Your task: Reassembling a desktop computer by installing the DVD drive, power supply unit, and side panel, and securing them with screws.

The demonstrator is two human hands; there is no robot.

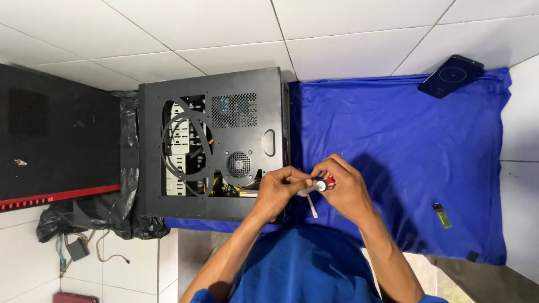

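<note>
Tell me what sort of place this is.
Probably a makeshift home repair spot on a white tiled floor: an opened black metal computer case sits at the edge of a blue cloth, detached black side panel nearby.

Blue cloth and computer case on tiled floor.

both hands meet over a blue cloth; the right hand grips a screwdriver with a red handle; the left hand pinches its metal end; a black computer case sits just beside them; a phone lies far off.
</note>
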